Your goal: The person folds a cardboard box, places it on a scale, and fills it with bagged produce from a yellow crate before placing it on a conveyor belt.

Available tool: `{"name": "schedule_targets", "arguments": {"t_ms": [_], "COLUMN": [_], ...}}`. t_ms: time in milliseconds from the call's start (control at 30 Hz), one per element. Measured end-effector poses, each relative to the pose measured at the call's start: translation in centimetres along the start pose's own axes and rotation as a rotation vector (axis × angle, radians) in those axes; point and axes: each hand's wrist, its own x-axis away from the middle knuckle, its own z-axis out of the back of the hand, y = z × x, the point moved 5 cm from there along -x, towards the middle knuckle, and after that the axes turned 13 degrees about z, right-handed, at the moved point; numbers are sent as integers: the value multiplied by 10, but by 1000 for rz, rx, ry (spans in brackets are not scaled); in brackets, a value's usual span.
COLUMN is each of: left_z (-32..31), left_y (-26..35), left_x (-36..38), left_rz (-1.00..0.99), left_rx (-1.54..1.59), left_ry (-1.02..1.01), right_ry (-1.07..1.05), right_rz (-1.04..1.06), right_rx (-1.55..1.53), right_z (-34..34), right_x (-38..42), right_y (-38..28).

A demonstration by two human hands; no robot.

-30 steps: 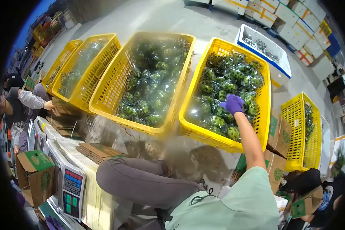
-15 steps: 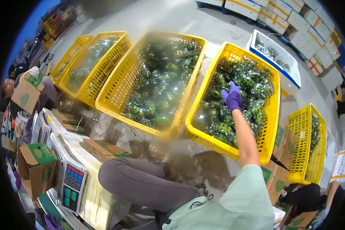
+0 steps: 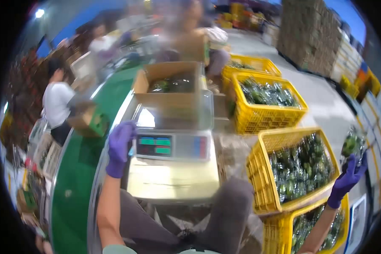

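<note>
Holding up a clear-wrapped bundle of green produce [image 3: 353,142] in the right hand [image 3: 348,175], out beyond the nearer yellow crates [image 3: 260,180]. Clamped by its lower end, with the bulk rising above the fingertips, likely to spare the contents from squeezing and to clear the crate rims. Well apart from the right, with the left hand [image 3: 122,144] bent at the fingers just beside the near left corner of a scale [image 3: 188,146]. Too blurred there to tell whether touching the scale or merely hovering next to it; not seen to grasp any bundle.

Over the scale's plate, see an open-topped cardboard box [image 3: 167,109] with dark green wrapped produce inside, seemingly set squarely to let the whole load bear down. Raised on a pale stand [image 3: 171,182] before the knees [image 3: 233,203], with the green-lit display [image 3: 154,145] turned toward them, presumably for easy reading while seated. To the right, find the crates lined up, filled with similar bundles [image 3: 305,167] and probably uncovered for reaching in from above. Along the left, note a green conveyor belt [image 3: 80,173]; beyond it, a co-worker in a white top [image 3: 57,99] beside another cardboard box [image 3: 88,120].
</note>
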Motion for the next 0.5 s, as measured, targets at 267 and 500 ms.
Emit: {"name": "schedule_targets", "arguments": {"t_ms": [267, 500], "left_z": [34, 40], "left_y": [-24, -4], "left_x": [8, 24], "left_rz": [-2, -23], "left_rx": [103, 78], "left_ry": [-71, -70], "right_ry": [-420, -1120], "right_rz": [852, 548], "right_rx": [-488, -554], "right_z": [-398, -462], "right_x": [48, 117], "right_y": [-222, -199]}}
